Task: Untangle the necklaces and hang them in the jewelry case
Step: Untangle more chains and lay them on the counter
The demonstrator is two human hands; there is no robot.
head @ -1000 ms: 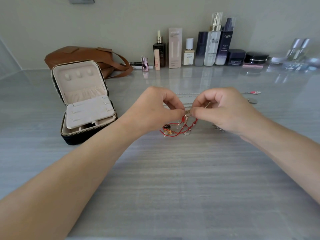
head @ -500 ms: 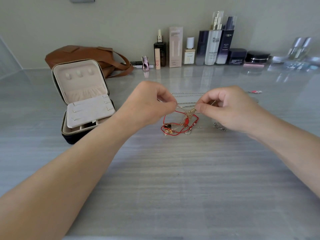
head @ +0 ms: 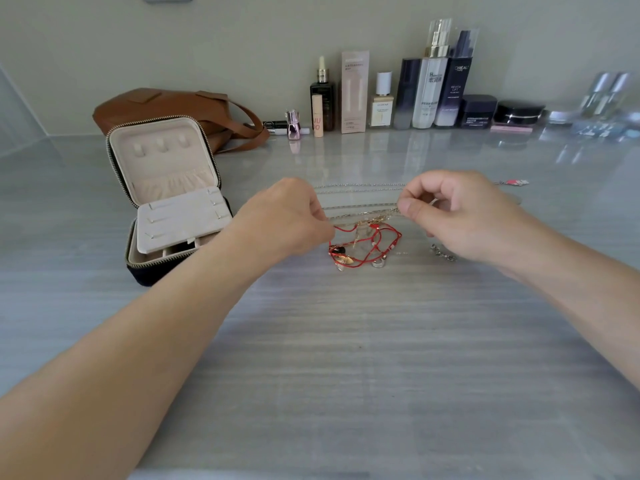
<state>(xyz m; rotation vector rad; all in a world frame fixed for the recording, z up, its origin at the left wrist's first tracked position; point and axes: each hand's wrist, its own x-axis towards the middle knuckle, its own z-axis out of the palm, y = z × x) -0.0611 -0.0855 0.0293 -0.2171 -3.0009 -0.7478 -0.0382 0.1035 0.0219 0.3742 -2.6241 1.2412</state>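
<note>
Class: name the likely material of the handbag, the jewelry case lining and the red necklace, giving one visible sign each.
Handbag: probably leather or imitation, smooth brown, softly slumped. Jewelry case lining: likely velvety fabric, matte beige. Red necklace: apparently thin cord, limp loops.

Necklace tangle [head: 363, 245] centre on table [head: 346, 358]; jewelry case [head: 169, 199] left; bag [head: 166, 109] behind case.

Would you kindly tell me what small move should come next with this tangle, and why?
Probably draw the right hand slowly rightward: it pinches the gold chain, the left hand pinches the red cord, and the strands are knotted between them, so a gentle pull may slip the chain free.
</note>
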